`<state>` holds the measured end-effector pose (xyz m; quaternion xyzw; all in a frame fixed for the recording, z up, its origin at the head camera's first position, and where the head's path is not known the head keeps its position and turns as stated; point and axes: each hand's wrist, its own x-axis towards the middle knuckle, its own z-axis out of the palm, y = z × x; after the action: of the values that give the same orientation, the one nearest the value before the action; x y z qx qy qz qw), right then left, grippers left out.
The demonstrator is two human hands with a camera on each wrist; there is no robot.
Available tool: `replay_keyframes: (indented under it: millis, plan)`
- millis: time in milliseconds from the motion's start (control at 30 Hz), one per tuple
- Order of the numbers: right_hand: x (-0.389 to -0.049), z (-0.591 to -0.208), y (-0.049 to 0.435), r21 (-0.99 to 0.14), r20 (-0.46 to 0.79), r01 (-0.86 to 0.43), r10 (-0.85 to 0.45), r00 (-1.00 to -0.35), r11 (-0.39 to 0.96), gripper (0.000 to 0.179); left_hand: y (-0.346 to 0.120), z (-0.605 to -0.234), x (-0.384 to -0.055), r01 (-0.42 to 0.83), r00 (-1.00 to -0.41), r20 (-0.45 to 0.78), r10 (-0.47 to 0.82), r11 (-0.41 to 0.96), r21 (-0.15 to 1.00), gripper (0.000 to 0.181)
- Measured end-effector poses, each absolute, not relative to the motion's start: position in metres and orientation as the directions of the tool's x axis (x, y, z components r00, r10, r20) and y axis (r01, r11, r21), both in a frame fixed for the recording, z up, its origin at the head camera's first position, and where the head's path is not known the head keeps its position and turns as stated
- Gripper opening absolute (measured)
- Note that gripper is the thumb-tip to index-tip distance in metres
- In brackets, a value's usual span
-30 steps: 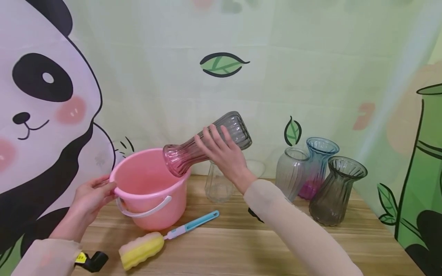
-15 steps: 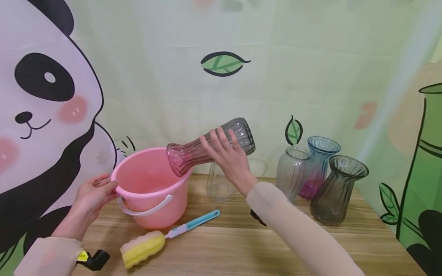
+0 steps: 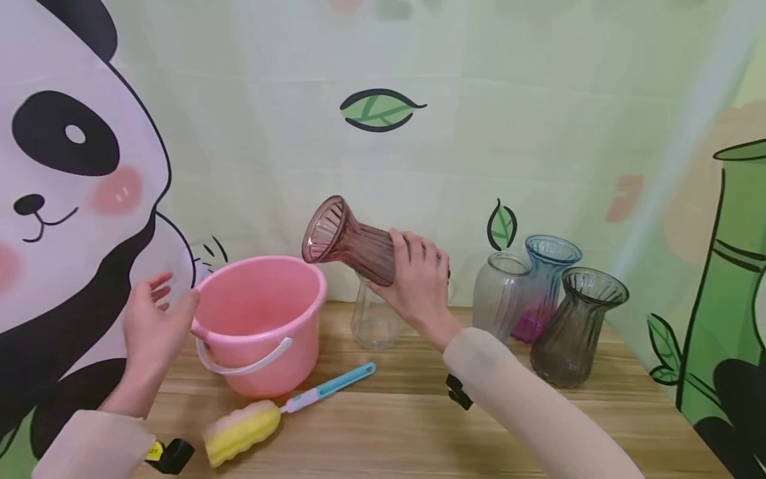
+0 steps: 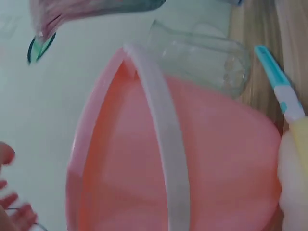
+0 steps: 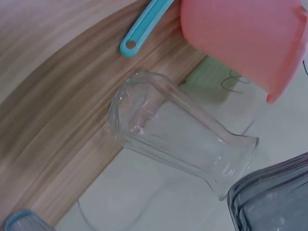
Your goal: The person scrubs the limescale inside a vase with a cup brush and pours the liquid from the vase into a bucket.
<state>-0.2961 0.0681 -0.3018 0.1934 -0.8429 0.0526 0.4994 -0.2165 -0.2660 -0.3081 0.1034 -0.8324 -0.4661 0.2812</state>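
Observation:
In the head view my right hand [image 3: 419,283] grips a ribbed glass vase [image 3: 362,243], grey with a pinkish mouth. The vase is tilted, its flared mouth up and to the left, above and to the right of a pink bucket [image 3: 287,356]. Its squarish base [image 5: 274,204] fills a corner of the right wrist view. Beside the bucket's left rim my left hand [image 3: 157,326] is raised with loosely bent fingers and holds nothing. The left wrist view shows those fingers [image 4: 21,216] apart from the rim. A white handle [image 4: 166,139] hangs across the bucket's side.
A sponge brush [image 3: 242,432] with a blue handle lies before the bucket. Behind my right hand stands a clear glass vase [image 3: 372,326]. Grouped at the right are a clear ribbed vase [image 3: 499,299], a blue-and-magenta vase [image 3: 541,293] and a dark grey vase [image 3: 571,342].
My right hand has lifted the vase's mouth from over the bucket and turned it upward, moving it right. My left hand has let go of the bucket's rim.

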Motion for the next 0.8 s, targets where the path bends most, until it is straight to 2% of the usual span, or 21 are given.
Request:
replay_keyframes:
  millis: [67, 133, 200, 233, 367, 467, 700, 800]
  plan:
    - [-0.293, -0.301, 0.069, 0.008, 0.851, -0.414, -0.224, -0.475, 0.91, 0.093, -0.245, -0.303, -0.215, 0.27, -0.746, 0.565, -0.353, 0.615, 0.74, 0.044]
    - [-0.288, -0.301, 0.069, -0.09, 0.824, -0.432, -0.176, -0.538, 0.897, 0.093, -0.221, -0.3, -0.215, 0.451, -0.686, 0.702, -0.192, 0.645, 0.617, 0.035]
    - [-0.283, -0.301, 0.068, -0.19, 0.786, -0.436, -0.13, -0.605, 0.88, 0.093, -0.199, -0.3, -0.213, 0.574, -0.677, 0.736, -0.021, 0.61, 0.546, 0.033]
    - [-0.281, -0.301, 0.068, -0.245, 0.764, -0.443, -0.109, -0.636, 0.862, 0.093, -0.188, -0.301, -0.213, 0.607, -0.692, 0.72, 0.049, 0.58, 0.544, 0.034]
    - [-0.271, -0.303, 0.07, -0.432, 0.667, -0.444, -0.053, -0.744, 0.785, 0.091, -0.153, -0.307, -0.217, 0.592, -0.796, 0.567, 0.211, 0.468, 0.656, 0.045]
    - [-0.264, -0.307, 0.074, -0.525, 0.608, -0.444, -0.045, -0.793, 0.726, 0.091, -0.136, -0.317, -0.228, 0.548, -0.836, 0.468, 0.285, 0.414, 0.727, 0.058]
    - [-0.253, -0.331, 0.088, -0.645, 0.488, -0.447, -0.117, -0.865, 0.62, 0.088, -0.109, -0.347, -0.253, 0.535, -0.815, 0.373, 0.443, 0.328, 0.778, 0.095]
    - [-0.249, -0.343, 0.093, -0.68, 0.436, -0.44, -0.16, -0.886, 0.586, 0.087, -0.097, -0.36, -0.255, 0.542, -0.801, 0.371, 0.47, 0.305, 0.783, 0.1]
